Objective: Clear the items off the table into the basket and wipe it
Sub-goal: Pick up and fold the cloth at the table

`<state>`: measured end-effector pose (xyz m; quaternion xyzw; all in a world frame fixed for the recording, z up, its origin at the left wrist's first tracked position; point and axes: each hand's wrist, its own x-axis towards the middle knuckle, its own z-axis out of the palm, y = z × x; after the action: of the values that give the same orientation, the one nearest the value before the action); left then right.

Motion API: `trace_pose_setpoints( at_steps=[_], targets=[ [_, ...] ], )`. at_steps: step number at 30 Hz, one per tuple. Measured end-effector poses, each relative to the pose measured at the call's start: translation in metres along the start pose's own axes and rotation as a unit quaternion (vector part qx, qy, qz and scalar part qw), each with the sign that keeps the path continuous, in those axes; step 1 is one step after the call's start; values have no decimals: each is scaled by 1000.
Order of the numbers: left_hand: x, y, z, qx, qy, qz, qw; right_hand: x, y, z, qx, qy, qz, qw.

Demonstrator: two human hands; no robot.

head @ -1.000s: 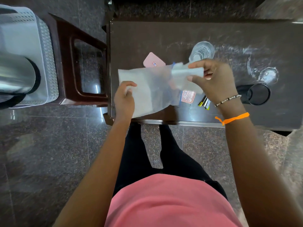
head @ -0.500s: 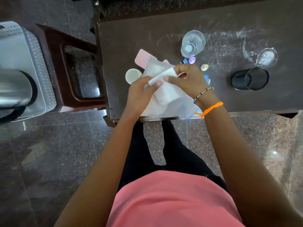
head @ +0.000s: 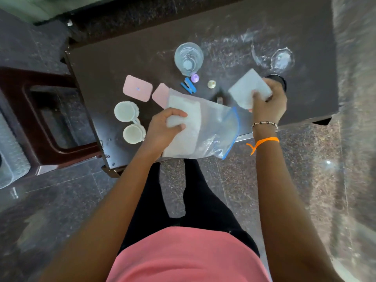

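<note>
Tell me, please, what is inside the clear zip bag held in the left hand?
The zip bag holds a stack of white folded wipes, pinched through the plastic by the left hand. How many wipes remain cannot be seen, since they overlap.

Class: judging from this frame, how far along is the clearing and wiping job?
Done: nothing obvious. The two white cups, pink cases, clear glass and blue clip remain on the table. In hand: right hand holds a folded wipe; left hand holds the zip bag. Left: clearing and wiping.
</note>
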<state>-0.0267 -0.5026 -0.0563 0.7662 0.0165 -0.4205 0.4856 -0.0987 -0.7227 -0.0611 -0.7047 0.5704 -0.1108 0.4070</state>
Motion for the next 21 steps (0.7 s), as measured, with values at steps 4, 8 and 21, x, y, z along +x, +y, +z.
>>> trace_pose_setpoints(
  at_steps=[4, 8, 21],
  targets=[
    [10, 0, 12, 5, -19, 3, 1000, 36, 21, -18, -66, 102, 10, 993],
    [20, 2, 19, 1, -24, -3, 1000, 64, 35, -16, -166, 82, 11, 983],
    [28, -11, 14, -102, 17, -52, 993, 86, 41, -4, -241, -57, 16, 969]
  ],
)
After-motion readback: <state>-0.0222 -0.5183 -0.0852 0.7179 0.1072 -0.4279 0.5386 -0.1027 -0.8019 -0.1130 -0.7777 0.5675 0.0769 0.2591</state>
